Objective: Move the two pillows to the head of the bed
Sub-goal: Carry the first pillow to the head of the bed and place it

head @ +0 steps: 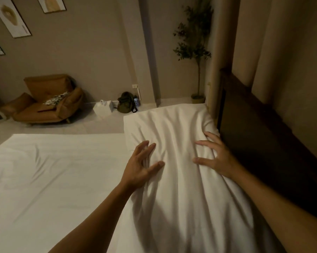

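A white, wrinkled pillow [172,125] lies along the dark wooden headboard [254,136] on the right side of the bed [53,179]. White pillow fabric runs on toward me at the bottom; I cannot tell whether that is a second pillow. My left hand [143,165] rests flat on the pillow's left side, fingers spread. Near the headboard, my right hand [216,157] presses flat on the pillow's right side, fingers apart. Neither hand grips anything.
The white bed sheet spreads to the left. Beyond the bed stand a brown armchair [46,101], a white box [103,108], a green backpack [125,103] and a potted tree [196,52]. Beige curtains [263,42] hang behind the headboard.
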